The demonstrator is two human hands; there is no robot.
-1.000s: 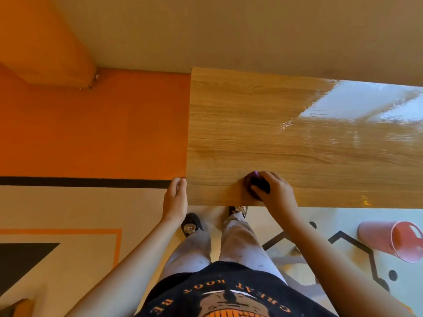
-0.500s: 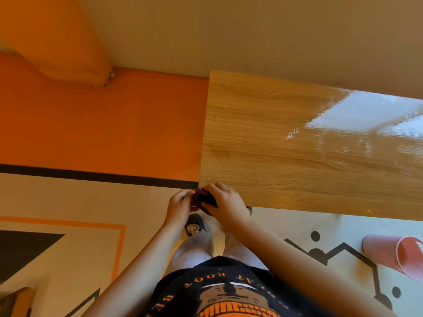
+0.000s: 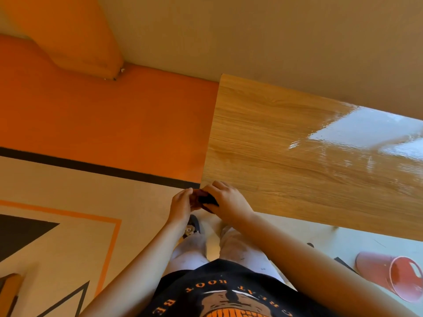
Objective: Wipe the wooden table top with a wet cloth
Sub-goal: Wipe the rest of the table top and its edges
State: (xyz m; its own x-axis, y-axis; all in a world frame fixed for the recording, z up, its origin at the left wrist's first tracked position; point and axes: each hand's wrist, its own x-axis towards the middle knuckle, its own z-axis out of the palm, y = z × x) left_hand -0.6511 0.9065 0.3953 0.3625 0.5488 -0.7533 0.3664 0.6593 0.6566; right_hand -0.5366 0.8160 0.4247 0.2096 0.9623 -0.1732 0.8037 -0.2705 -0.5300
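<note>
With both the left hand [image 3: 182, 205] and right hand [image 3: 226, 200] bunching the dark cloth [image 3: 207, 200] at the table top [image 3: 297, 156] corner, refold it flat, then sweep the dry near strip.

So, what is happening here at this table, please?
A person stands at the near left corner of the wooden table top and holds a small dark cloth between both hands. The left hand and right hand meet just off the corner, so the cloth is not on the wood. The far right part of the table shines. A pink bucket lies on the floor.
</note>
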